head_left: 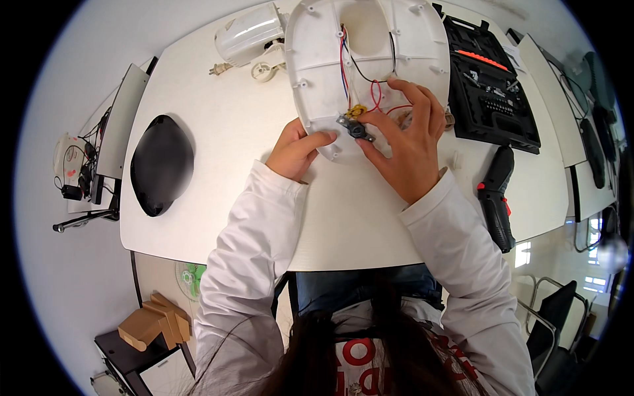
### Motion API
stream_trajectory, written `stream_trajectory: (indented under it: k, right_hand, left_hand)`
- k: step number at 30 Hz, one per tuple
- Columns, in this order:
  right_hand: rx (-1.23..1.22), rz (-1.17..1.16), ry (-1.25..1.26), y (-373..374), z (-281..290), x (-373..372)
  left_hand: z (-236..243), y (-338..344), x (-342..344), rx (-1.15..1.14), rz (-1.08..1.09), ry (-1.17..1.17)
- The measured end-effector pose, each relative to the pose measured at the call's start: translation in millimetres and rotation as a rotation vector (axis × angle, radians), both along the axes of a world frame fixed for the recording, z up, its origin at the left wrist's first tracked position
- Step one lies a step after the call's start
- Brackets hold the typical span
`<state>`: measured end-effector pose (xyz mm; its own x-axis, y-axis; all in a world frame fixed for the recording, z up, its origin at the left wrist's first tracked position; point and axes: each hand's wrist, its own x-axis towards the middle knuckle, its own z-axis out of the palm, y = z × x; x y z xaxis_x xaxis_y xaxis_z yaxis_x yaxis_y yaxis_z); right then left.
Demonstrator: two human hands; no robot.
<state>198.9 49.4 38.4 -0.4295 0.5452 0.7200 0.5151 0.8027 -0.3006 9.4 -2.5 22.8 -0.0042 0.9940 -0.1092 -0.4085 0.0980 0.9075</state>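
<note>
A white plastic housing (317, 79), its ribbed inside facing up, lies at the far middle of the table. My left hand (296, 148) grips its near left edge, thumb on the inside and fingers around the outer side. Between the thumb and fingers of my right hand (413, 142) is a small black rotary switch (357, 129) with a metal bracket, held over the housing's near end. Red, blue, white and black wires (345, 66) run from it up the housing. A yellow part (357, 111) sits among the wires beside the switch.
A white motor body (251, 36) with a plug (220, 68) lies at the back left. On the left rests a black oval cover (162, 165). To the right are an open black tool case (492, 86) and a black cordless screwdriver (496, 198). The white table's (218, 218) front edge is near my body.
</note>
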Motion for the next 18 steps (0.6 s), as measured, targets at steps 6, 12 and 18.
stream_trajectory:
  k: [6,12,18]
  right_hand:
    - [-0.036,0.004,0.002,0.5,1.6,2.2]
    - [-0.050,-0.004,0.057,0.5,8.1,7.5]
    - [-0.154,-0.040,0.154,-2.7,11.3,6.7]
  left_hand:
    - [0.6,-1.3,-1.9,-0.026,-0.037,0.049]
    - [8.7,-3.5,2.4,0.135,-0.101,0.003]
    - [24.6,-7.7,26.2,0.296,-0.003,0.270]
